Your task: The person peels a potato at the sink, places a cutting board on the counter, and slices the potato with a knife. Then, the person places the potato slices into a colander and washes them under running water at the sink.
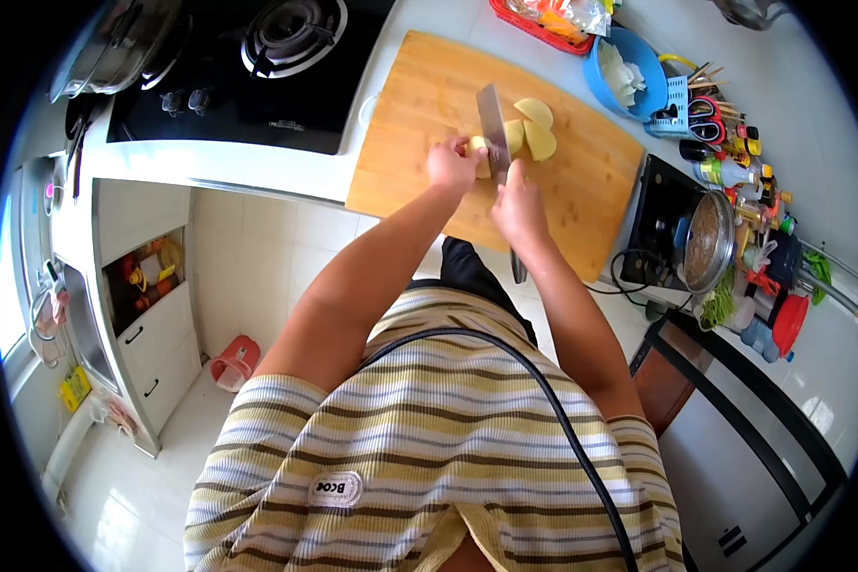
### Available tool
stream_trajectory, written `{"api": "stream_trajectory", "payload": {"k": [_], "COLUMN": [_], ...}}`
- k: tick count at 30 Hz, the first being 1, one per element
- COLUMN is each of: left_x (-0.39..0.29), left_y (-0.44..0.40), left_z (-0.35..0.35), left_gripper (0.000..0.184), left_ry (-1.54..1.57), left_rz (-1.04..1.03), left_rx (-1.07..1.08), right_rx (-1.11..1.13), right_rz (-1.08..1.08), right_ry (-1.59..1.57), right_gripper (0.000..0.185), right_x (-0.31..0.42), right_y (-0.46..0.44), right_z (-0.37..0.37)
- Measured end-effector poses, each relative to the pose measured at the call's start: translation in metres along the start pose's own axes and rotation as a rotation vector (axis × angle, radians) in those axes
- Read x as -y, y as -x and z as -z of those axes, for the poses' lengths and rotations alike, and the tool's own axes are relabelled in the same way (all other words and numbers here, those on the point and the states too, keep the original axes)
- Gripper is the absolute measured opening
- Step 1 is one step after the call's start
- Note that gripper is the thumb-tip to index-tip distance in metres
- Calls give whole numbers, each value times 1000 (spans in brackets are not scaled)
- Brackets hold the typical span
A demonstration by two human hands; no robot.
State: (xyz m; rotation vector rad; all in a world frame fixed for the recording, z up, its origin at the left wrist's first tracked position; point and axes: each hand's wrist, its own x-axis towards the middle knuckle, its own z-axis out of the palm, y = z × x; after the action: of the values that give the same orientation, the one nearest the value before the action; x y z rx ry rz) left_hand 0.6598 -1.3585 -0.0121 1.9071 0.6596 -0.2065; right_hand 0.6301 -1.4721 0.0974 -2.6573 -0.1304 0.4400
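A wooden cutting board (429, 91) lies on the counter in front of me. My right hand (521, 208) is wrapped round the handle of a kitchen knife (492, 116), whose broad blade points away from me. Left of the blade, my left hand (451, 165) has its fingers closed on a peeled potato piece (482, 164), which they partly cover. The blade stands beside that piece; whether it touches it I cannot tell. Right of the blade lie several pale yellow potato pieces (541, 141), one of them a rounded half (535, 112) farther back.
Left of the board is a black gas stove (229, 105). A blue bowl (636, 52) with white pieces and a red basket (543, 27) stand behind it. To the right are a utensil caddy (672, 110), bottles (725, 173) and a lidded pan (707, 238). A black cable (543, 381) crosses my shirt.
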Motion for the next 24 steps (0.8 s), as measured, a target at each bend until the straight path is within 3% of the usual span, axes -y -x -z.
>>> {"api": "stream_trajectory", "payload": {"k": [13,22,24], "left_x": [-3,-3,-3], "left_y": [4,5,3], "left_z": [2,3,1], "left_gripper": [40,34,34], "left_ry": [128,87,81], "left_rz": [2,-41,-50], "left_rx": [-36,-56,-58], "right_rx": [72,112,27], "right_rz": [2,-33,-33], "right_ry": [-10,35,-19], "right_gripper": [23,30,32], "right_x": [12,-1,-7], "right_y": [-1,-17,-15], "right_z": [23,-25,-37]}}
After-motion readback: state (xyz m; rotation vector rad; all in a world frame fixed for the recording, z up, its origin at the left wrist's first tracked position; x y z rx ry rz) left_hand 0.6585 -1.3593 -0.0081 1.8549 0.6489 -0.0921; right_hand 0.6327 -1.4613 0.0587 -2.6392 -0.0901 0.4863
